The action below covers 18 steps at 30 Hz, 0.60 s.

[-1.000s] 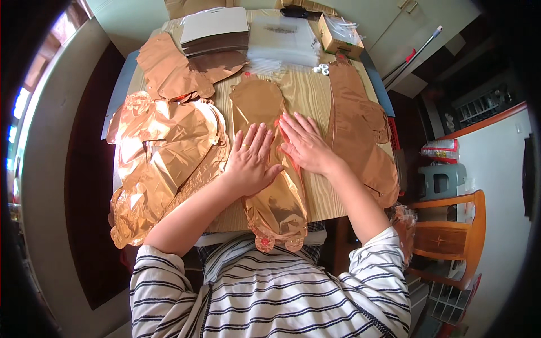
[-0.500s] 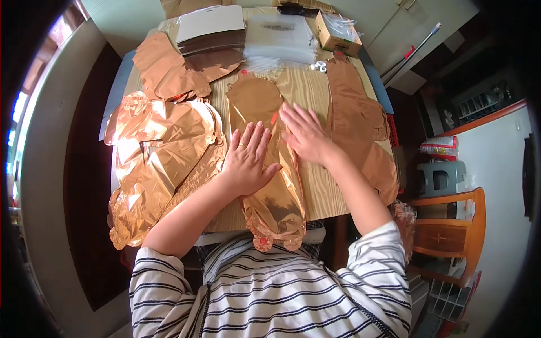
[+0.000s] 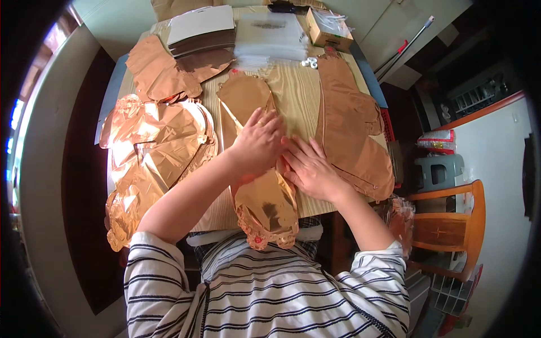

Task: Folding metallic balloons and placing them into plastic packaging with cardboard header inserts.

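A deflated copper-coloured foil balloon (image 3: 248, 93) lies lengthwise in front of me, its long sides turned inward into a narrow strip. Across its middle lies my left hand (image 3: 260, 143), back up, with slightly bent fingers apart on the foil and the thumb out of sight. My right hand (image 3: 310, 169) rests flat along the balloon's right edge, fingers stretched out and spread, fingertips close to the left hand. Neither hand visibly grips anything. The balloon's near end, with small rounded lobes, hangs over the table's front edge.
Crumpled shiny foil balloons (image 3: 158, 146) cover the left side; a flat matte one (image 3: 352, 124) lies right. Farther back are a stack of boards (image 3: 202, 28), clear plastic bags (image 3: 270, 36), small white rolls (image 3: 309, 62) and a box (image 3: 327, 36). A wooden chair (image 3: 445, 228) stands right.
My left hand has moved to the right across the balloon, its fingers more bent. My right hand has slid nearer to me along the right edge. The whole view has shifted slightly.
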{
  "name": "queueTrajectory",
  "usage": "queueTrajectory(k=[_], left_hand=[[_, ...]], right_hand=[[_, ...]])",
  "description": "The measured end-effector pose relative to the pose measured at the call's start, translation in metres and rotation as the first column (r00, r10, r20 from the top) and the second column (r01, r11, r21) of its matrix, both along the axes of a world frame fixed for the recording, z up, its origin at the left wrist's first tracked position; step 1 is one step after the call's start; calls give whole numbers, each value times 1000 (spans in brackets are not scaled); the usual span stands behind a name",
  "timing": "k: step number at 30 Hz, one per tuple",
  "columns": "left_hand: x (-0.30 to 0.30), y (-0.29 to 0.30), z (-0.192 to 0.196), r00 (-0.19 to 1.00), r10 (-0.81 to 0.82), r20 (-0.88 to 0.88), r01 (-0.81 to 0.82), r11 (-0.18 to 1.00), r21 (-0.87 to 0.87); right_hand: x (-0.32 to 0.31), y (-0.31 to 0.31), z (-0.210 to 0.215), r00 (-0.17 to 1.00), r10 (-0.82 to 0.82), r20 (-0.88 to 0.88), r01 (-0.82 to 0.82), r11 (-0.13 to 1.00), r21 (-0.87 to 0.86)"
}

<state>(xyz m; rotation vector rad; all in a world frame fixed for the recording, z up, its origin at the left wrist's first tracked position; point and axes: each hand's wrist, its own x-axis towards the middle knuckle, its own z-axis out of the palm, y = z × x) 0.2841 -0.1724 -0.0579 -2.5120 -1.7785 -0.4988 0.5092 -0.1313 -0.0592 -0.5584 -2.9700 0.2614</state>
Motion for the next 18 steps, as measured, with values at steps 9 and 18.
queueTrajectory(k=[9, 18], left_hand=[[-22, 30, -26, 991, 131, 20, -131, 991, 17], [-24, 32, -28, 992, 104, 67, -107, 994, 38]], right_hand=[[25, -30, 4, 1000, 6, -2, -6, 996, -86], [53, -68, 17, 997, 36, 66, -24, 985, -169]])
